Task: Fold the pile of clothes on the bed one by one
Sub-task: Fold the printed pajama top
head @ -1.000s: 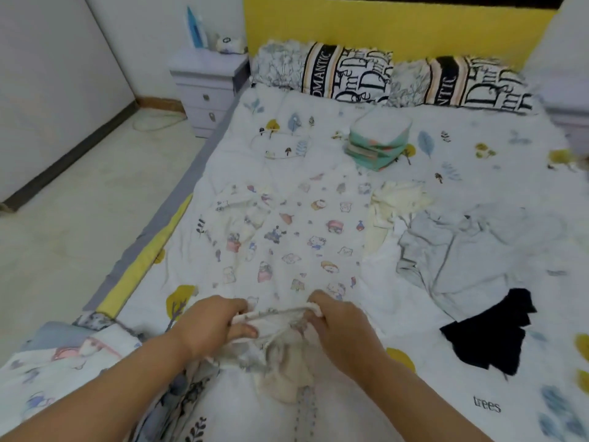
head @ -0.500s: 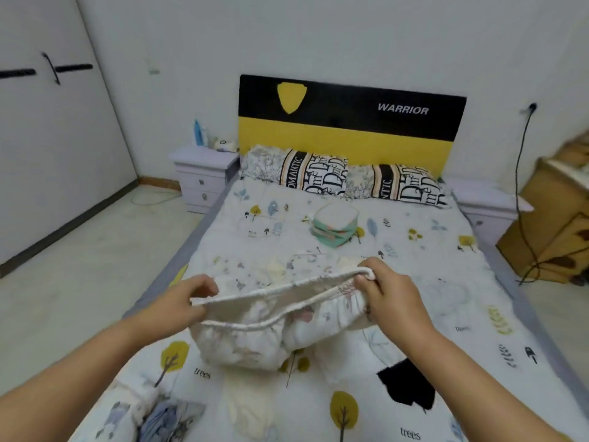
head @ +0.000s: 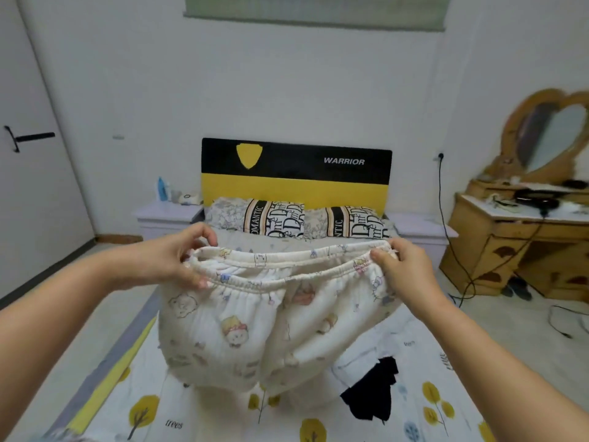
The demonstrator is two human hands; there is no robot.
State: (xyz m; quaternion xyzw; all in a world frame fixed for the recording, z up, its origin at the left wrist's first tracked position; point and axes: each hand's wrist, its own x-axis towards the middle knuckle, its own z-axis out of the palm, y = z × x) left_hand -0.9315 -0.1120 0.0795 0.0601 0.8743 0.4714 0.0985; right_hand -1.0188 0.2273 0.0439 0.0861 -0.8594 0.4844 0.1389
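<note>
Both hands hold up cream pyjama trousers [head: 274,327] with cartoon prints by the elastic waistband: left hand [head: 178,260] pinches the left end, right hand [head: 404,269] pinches the right end. Trousers hang in the air above the bed [head: 424,406]. On the bed, low right, lies a black garment [head: 373,397]. Behind are two pillows [head: 299,221] and a yellow-black headboard [head: 296,173].

the black band of the headboard [head: 296,161] reads "warrior" at its 3 o'clock side. the striped pillows [head: 274,218] show "romantic" running vertically beside large broken lettering. the bedsheet [head: 424,409] carries "trees" at 7 o'clock, under a yellow tree.
</note>
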